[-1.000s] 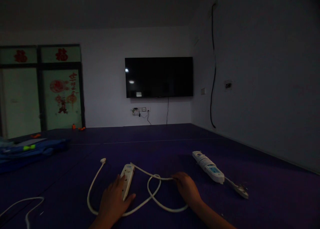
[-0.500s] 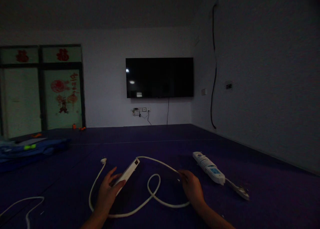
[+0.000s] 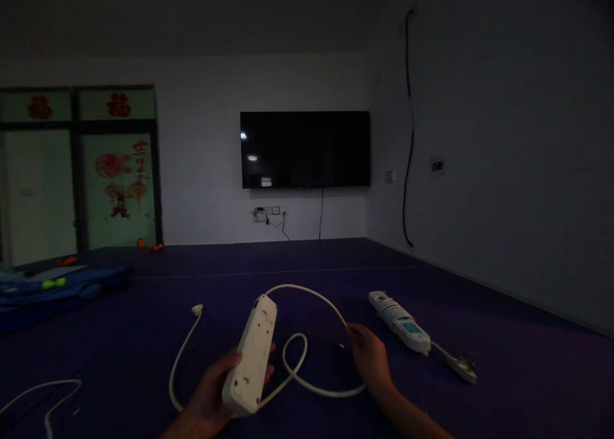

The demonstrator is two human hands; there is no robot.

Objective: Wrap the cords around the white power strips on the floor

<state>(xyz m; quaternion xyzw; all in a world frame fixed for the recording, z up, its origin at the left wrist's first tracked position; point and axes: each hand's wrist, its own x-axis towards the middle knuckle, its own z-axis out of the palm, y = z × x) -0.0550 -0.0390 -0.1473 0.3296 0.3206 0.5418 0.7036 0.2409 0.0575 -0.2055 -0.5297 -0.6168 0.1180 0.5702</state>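
Note:
A white power strip [image 3: 254, 356] is tilted up in my left hand [image 3: 215, 388], its back with small screw holes facing me. My left fingers wrap around its lower sides. From its top end a white cord [image 3: 307, 289] arches over to my right hand [image 3: 369, 356], whose fingers pinch it. The rest of the cord loops on the dark floor and runs left to a plug [image 3: 197, 310]. To the right of my right hand lies a second power strip [image 3: 400, 324] with its cord wound around it and its plug [image 3: 463, 367] trailing.
Blue cloth [image 3: 62, 288] lies on the floor [image 3: 307, 260] at left, with another white cord [image 3: 48, 394] nearer. A television [image 3: 305, 150] hangs on the far wall above sockets [image 3: 273, 211]. A black cable [image 3: 409, 170] hangs on the right wall.
My left hand has turned the power strip so its broad back now faces me. The cord between both hands arches higher. My right hand has barely moved.

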